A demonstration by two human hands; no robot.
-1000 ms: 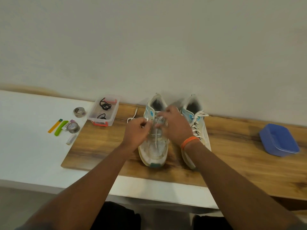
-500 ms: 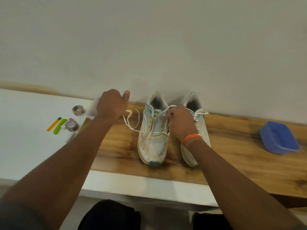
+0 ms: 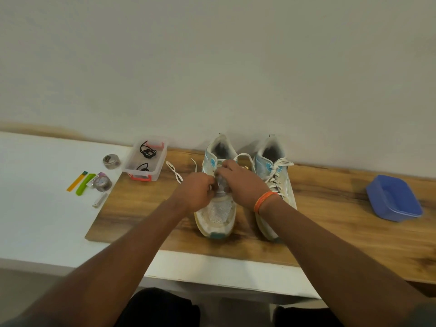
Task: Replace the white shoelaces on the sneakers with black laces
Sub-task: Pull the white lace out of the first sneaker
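Returning from the left, the left hand (image 3: 197, 192) rejoins the right hand (image 3: 238, 182), fingers pinching the white lace (image 3: 175, 173).

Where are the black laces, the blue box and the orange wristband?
black laces (image 3: 148, 152), head view, on the upper coil inside the clear tub.
blue box (image 3: 394, 201), head view, on the middle of its top.
orange wristband (image 3: 263, 200), head view, on the band across the right wrist.

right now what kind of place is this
Probably a home worktable against a plain wall: a wooden board lies on a white table, with a clear box of black laces and small oddments beside it.
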